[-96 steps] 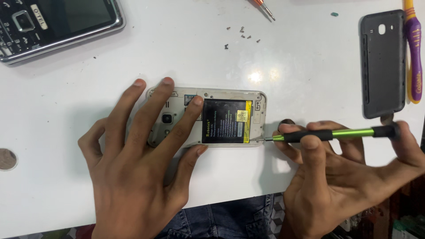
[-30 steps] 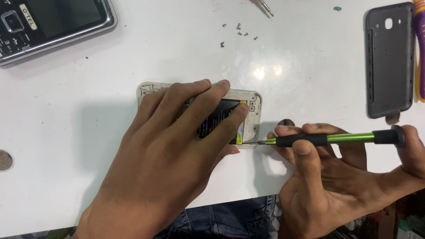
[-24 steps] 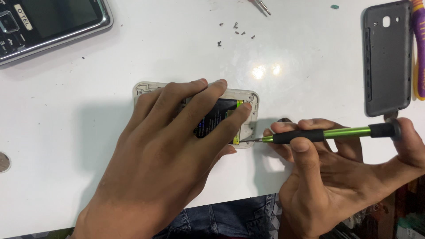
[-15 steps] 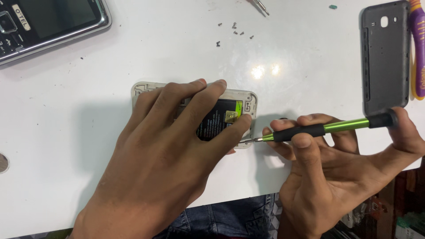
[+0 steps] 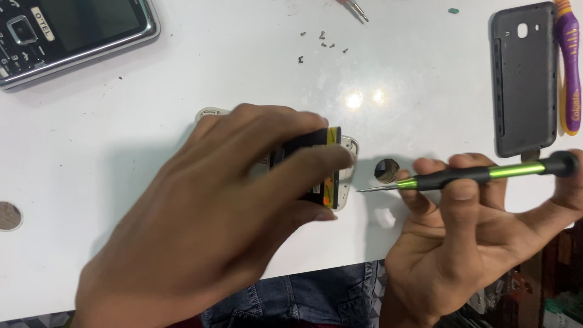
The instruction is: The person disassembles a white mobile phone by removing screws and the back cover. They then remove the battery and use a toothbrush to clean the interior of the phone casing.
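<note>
Head view, left to right. Far left of the grip: coin at table edge; keypad phone at upper left corner. Left hand spread over opened phone, fingers clamped on black battery, blurred. Above the grip: loose screws. Just right of the battery: small dark disc, then screwdriver tip, apart from phone. Right hand closed around green-black screwdriver shaft. Above that grip: dark back cover, purple toothbrush beside it.
</note>
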